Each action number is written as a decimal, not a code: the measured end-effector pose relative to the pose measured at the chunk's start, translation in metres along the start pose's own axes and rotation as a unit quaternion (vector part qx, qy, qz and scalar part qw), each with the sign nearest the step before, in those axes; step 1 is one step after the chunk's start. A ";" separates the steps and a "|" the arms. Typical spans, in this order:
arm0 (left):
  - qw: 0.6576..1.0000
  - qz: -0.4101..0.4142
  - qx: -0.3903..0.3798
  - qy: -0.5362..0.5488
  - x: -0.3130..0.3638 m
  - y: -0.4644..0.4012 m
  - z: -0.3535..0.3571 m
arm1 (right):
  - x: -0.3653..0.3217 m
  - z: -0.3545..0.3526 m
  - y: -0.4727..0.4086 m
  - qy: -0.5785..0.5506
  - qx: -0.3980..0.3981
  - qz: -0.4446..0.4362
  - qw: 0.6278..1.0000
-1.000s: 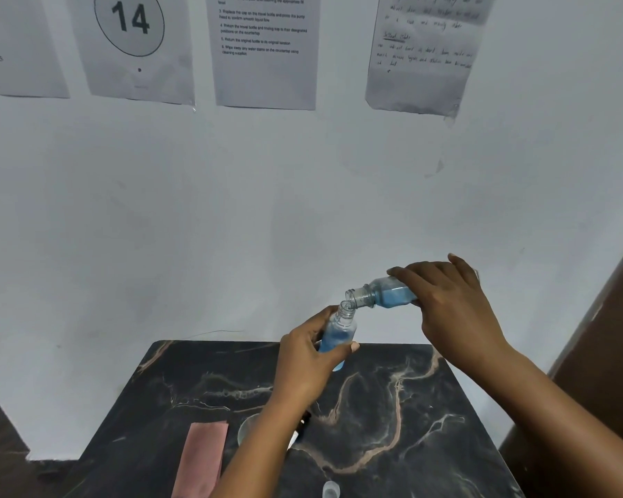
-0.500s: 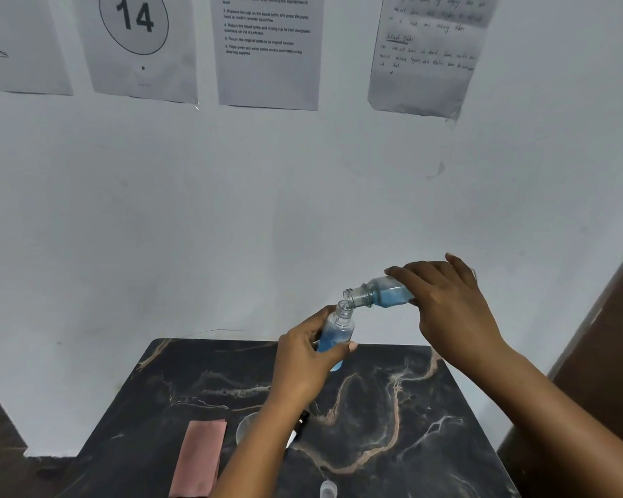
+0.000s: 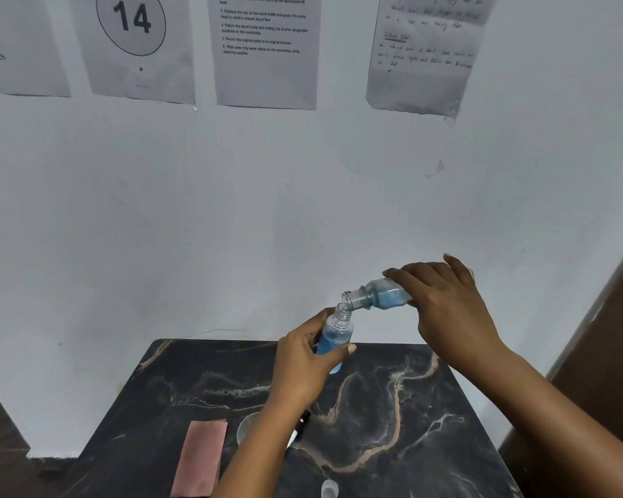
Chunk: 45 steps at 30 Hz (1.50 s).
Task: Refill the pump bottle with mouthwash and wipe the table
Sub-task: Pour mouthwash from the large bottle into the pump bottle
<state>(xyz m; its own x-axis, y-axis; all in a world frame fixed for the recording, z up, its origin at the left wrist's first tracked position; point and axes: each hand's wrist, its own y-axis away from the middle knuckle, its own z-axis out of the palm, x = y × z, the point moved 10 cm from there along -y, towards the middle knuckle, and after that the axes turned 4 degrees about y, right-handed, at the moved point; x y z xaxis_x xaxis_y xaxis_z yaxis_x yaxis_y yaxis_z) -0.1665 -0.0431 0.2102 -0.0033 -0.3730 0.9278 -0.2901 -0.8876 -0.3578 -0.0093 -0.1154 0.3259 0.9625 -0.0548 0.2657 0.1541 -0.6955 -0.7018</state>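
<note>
- The pour turns on one relation: the mouth of the mouthwash bottle [image 3: 382, 295] sits just above and to the right of the open neck of the pump bottle [image 3: 335, 336], the two rims touching or very nearly so; which, I cannot tell.
- The right hand [image 3: 450, 310] grips the mouthwash bottle from above, fingers curled over its body. The bottle's long axis lies close to level, its mouth pointing left and dipped slightly; blue liquid pools along its lower side.
- The left hand [image 3: 303, 364] wraps round the pump bottle, thumb across the near side, and holds it clear above the far edge of the table [image 3: 428, 407]. That bottle stands nearly upright, neck tipped a little right toward the spout, and looks filled to well over half with blue.
- So the receiving neck lies up and right of the left hand, and left and slightly below the right hand.
- Judging by the level, the next tilt should be small; a rim slip would spill onto the marble.
- Near the left forearm lie a pink cloth [image 3: 202, 458], a clear cup [image 3: 249, 427], partly hidden, and a dark pump head [image 3: 301, 424]; a small clear cap [image 3: 328, 488] sits at the near edge.
</note>
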 end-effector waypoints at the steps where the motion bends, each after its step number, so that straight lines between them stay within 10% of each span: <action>1: 1.000 0.000 -0.001 0.001 0.001 0.000 0.000 | 0.000 0.000 0.000 0.000 0.000 -0.001 1.000; 45: 1.000 0.000 0.000 0.010 -0.007 -0.003 -0.001 | -0.011 -0.005 -0.010 0.034 0.011 -0.041 0.999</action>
<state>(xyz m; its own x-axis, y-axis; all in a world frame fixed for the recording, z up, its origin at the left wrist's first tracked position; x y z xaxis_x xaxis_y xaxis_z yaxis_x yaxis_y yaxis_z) -0.1666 -0.0374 0.2044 -0.0226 -0.3672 0.9299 -0.2900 -0.8877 -0.3576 -0.0226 -0.1112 0.3332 0.9292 -0.0461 0.3666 0.2380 -0.6841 -0.6895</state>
